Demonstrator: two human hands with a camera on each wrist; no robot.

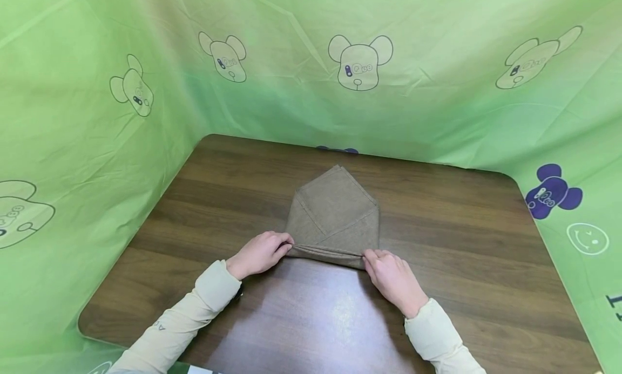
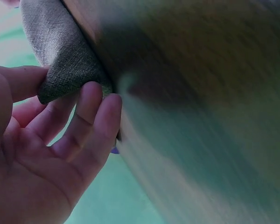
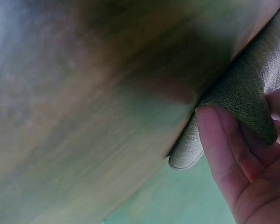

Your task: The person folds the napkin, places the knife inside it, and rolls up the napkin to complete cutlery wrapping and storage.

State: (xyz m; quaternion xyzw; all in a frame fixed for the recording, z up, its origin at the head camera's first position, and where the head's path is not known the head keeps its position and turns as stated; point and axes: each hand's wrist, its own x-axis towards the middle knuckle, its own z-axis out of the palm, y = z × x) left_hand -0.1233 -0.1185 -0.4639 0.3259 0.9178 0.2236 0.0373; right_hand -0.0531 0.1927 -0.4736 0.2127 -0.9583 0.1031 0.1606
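Observation:
A brown cloth (image 1: 335, 206), folded to a point at its far end, lies on the wooden table. Its near edge is turned up into a narrow fold. My left hand (image 1: 262, 252) pinches the left end of that fold between thumb and fingers. At the fold's right end, my right hand (image 1: 394, 277) pinches the cloth in the same way. In the left wrist view, the cloth corner (image 2: 72, 70) sits between the thumb and fingers. The right wrist view shows another gripped corner (image 3: 245, 102), with part of the cloth beyond the fingers.
The dark wooden table (image 1: 218, 190) has rounded corners. Green fabric (image 1: 291, 109) with printed bear heads hangs around its back and sides. Light reflects off the tabletop between my forearms. A white item (image 1: 199, 369) shows at the bottom edge.

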